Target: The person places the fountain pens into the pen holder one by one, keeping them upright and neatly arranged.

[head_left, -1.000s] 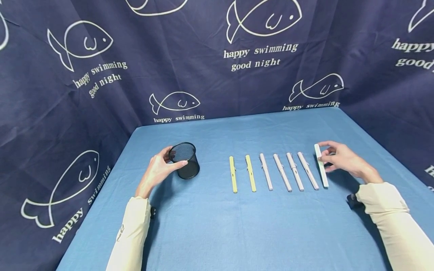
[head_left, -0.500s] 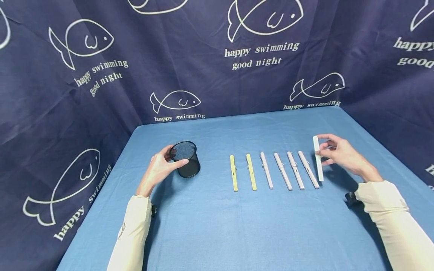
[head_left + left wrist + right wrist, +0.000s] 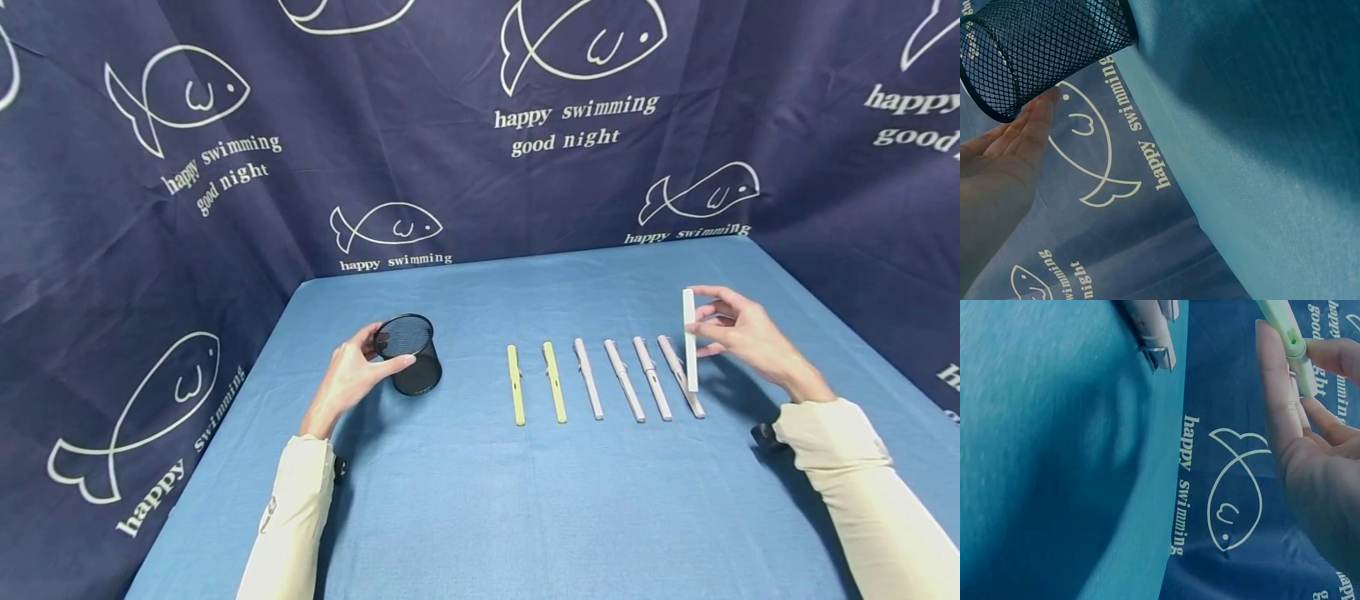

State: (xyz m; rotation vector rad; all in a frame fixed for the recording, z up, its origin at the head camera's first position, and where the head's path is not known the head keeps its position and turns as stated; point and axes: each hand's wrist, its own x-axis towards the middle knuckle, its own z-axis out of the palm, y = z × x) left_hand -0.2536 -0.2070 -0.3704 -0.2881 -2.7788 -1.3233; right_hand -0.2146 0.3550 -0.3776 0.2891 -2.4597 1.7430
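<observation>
On the left of the head view, my left hand [image 3: 351,372] holds a black mesh pen holder [image 3: 422,377], thumb at its near side and fingers at its far side. The pen holder [image 3: 1054,47] stands upright on the cloth. My right hand [image 3: 753,337] pinches a pale green pen [image 3: 691,354] between thumb and fingers, raised above the table. In the right wrist view the pen [image 3: 1288,331] shows its cap joint between thumb and fingers. Its lower end overlaps the rightmost lilac pen [image 3: 675,367] in the head view.
Two yellow pens [image 3: 554,383] and several lilac pens [image 3: 589,379] lie in a row on the blue tablecloth [image 3: 480,500], between the hands. A dark blue curtain [image 3: 450,167] with white fish drawings hangs behind and beside the table.
My right hand has lifted the pale green pen off the cloth and carried it a little leftward, turning it more upright. The left hand and pen holder have stayed in place.
</observation>
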